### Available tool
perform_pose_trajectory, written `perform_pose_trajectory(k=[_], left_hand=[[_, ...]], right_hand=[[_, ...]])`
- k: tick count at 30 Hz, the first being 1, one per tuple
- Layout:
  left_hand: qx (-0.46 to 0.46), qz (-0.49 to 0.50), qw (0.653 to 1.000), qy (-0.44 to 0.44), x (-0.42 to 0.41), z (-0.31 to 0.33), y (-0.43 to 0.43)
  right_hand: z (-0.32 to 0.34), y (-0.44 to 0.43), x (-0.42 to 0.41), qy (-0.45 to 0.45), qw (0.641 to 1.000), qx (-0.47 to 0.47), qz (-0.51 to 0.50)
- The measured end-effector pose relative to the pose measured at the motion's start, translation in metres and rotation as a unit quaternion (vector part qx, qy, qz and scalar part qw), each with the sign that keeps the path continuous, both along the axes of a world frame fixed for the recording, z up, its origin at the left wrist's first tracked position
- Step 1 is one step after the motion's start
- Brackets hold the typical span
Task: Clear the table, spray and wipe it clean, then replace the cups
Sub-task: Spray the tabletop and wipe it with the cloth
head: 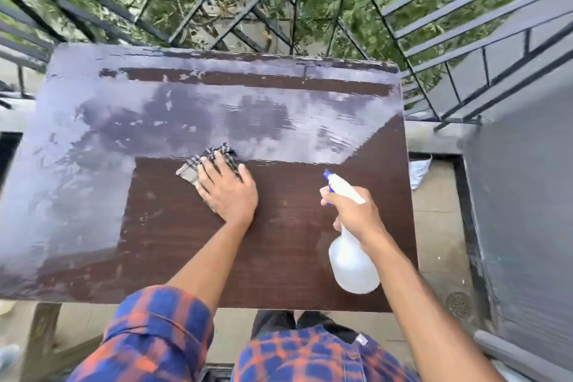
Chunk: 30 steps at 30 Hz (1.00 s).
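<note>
- presently the brown wooden table (279, 273) fills the middle of the view, its top glistening wet from about 8 o'clock round through 12 to 2 o'clock; the patch toward 5 and 6 o'clock looks dull and dark.
- a checked cloth (217, 152) lies bunched near the centre of the tabletop, on the line where the sheen meets the duller wood.
- the left hand (228, 192) lies flat on the cloth — fingers straight and spread toward 11 o'clock, palm pressing down.
- the right hand (353, 211) is wrapped round the neck of a white spray bottle (352, 260) at about 4 o'clock on the table, forefinger at the trigger; the blue nozzle points toward 11 o'clock. the bottle is tilted — whether its base touches the wood i cannot tell.
- both forearms come in from 6 o'clock, the left out of a rolled blue-and-orange plaid sleeve (148, 335).
- a black metal railing (279, 9) runs past the table's 12 o'clock edge, green foliage behind it.
</note>
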<state>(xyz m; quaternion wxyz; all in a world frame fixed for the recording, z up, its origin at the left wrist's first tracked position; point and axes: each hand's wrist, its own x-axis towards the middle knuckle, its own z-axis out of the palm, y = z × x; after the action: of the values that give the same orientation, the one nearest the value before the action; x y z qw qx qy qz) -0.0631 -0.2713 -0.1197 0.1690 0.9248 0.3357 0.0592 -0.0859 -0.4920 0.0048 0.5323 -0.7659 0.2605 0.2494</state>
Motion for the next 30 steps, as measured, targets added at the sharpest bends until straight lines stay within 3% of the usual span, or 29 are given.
perform_pose_trajectory(k=[6, 9, 13, 17, 23, 26, 30], left_hand=[[0.006, -0.121, 0.993, 0.012, 0.017, -0.004, -0.094], [0.007, -0.235, 0.972, 0.020, 0.020, -0.003, -0.148], [-0.004, -0.425, 0.905, 0.038, 0.007, -0.003, -0.217], [0.007, -0.583, 0.809, 0.071, -0.006, -0.002, -0.260], [0.057, -0.686, 0.722, 0.068, -0.029, -0.002, -0.261], [0.063, -0.682, 0.726, 0.063, -0.040, 0.000, -0.245], [0.037, -0.629, 0.775, 0.045, -0.056, 0.002, -0.207]], right_hand=[[-0.004, -0.061, -0.029, -0.006, 0.998, -0.012, -0.055], [-0.005, -0.092, -0.044, -0.005, 0.996, -0.023, -0.091], [-0.004, -0.125, -0.063, -0.011, 0.990, -0.043, -0.137], [-0.003, -0.153, -0.086, -0.013, 0.985, -0.052, -0.166], [0.000, -0.165, -0.112, -0.018, 0.982, -0.043, -0.181], [-0.001, -0.162, -0.121, -0.013, 0.983, -0.033, -0.178], [-0.006, -0.149, -0.125, -0.002, 0.991, -0.015, -0.136]])
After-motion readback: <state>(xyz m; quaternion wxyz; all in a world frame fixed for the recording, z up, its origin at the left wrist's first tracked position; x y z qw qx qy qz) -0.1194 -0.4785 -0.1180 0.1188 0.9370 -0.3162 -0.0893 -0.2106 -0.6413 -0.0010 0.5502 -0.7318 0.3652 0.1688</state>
